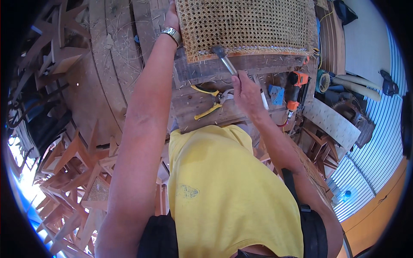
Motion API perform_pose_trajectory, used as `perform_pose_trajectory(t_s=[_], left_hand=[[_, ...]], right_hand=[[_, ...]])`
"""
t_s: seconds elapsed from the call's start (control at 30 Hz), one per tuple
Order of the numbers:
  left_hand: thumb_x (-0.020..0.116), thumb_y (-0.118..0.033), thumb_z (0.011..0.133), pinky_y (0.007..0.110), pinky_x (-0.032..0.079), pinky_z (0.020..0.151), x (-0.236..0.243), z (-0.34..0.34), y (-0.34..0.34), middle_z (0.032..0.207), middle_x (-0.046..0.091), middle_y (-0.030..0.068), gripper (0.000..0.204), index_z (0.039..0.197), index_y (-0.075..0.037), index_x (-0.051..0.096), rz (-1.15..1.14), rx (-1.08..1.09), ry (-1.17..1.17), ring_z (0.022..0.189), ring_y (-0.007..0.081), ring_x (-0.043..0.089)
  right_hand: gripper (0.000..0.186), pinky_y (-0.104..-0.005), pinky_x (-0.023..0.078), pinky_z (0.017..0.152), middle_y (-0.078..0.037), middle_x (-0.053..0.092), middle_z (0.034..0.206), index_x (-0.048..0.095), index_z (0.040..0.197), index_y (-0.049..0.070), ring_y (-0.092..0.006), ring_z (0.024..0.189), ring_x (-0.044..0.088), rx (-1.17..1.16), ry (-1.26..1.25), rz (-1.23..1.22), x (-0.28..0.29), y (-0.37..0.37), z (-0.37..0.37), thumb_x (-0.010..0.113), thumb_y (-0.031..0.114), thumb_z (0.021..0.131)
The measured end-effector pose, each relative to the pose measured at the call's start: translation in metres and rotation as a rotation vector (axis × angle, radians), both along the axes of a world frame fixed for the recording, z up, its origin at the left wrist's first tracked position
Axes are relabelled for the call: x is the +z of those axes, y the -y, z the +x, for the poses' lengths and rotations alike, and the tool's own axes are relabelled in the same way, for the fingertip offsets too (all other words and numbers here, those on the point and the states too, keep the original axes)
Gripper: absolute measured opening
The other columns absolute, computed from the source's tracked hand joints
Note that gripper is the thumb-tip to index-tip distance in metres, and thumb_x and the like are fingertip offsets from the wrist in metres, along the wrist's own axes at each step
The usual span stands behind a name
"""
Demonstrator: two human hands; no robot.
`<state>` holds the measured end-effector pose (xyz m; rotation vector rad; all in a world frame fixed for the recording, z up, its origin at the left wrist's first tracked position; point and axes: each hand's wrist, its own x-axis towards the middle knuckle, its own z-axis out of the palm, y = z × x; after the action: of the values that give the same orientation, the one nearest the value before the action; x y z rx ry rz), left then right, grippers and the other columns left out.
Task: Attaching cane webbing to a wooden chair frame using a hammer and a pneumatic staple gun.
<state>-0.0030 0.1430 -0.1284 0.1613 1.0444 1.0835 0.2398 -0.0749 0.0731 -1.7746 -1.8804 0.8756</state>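
A woven cane panel [247,26] with frayed edges lies on the wooden bench in front of me. My right hand [250,95] is closed round a hammer [229,65] with a silver shaft and a dark head. The hammer's head is at the panel's near edge, towards its left corner; whether it touches is hard to tell. My left hand [171,18], below a metal wristwatch, is at the panel's left side near the top of the view, its fingers mostly hidden. Yellow-handled pliers [215,102] lie open on the bench, left of my right hand.
Right of my right hand lie a blue piece [276,94] and an orange-and-black power tool [295,91]. Wooden chair frames [73,185] pile up at the lower left. Cane scraps litter the planks [116,56]. Boards [333,47] stand at the right.
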Motion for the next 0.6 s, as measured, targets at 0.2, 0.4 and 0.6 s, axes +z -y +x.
perform_pose_trajectory(t_s=[0.2,0.4,0.6], left_hand=[[0.046,-0.062,0.091,0.04,0.055,0.071,0.0,-0.001,-0.001,0.102,0.071,0.0103,0.063,0.113,-0.006,0.064,0.006,0.006,-0.005,0.08,0.0235,0.068],[0.047,-0.062,0.09,0.04,0.055,0.073,-0.002,-0.001,0.001,0.101,0.071,0.0116,0.065,0.114,-0.004,0.064,-0.005,0.008,-0.008,0.081,0.024,0.068],[0.05,-0.061,0.09,0.036,0.055,0.071,-0.012,-0.005,-0.002,0.099,0.071,0.0112,0.063,0.111,-0.003,0.065,0.006,0.031,-0.1,0.079,0.0227,0.068]], right_hand=[[0.023,-0.0393,0.045,0.055,-0.018,0.056,0.069,0.056,0.11,0.005,-0.0352,0.059,0.056,0.036,-0.04,0.063,-0.005,0.002,-0.001,0.05,0.024,0.1],[0.023,-0.0388,0.044,0.054,-0.018,0.057,0.071,0.056,0.111,0.004,-0.0334,0.058,0.056,0.049,0.028,-0.011,-0.004,0.003,-0.006,0.05,0.023,0.1],[0.023,-0.0376,0.043,0.052,-0.016,0.054,0.066,0.056,0.11,0.004,-0.0311,0.054,0.055,0.035,0.022,0.105,-0.006,0.002,-0.014,0.05,0.023,0.1]])
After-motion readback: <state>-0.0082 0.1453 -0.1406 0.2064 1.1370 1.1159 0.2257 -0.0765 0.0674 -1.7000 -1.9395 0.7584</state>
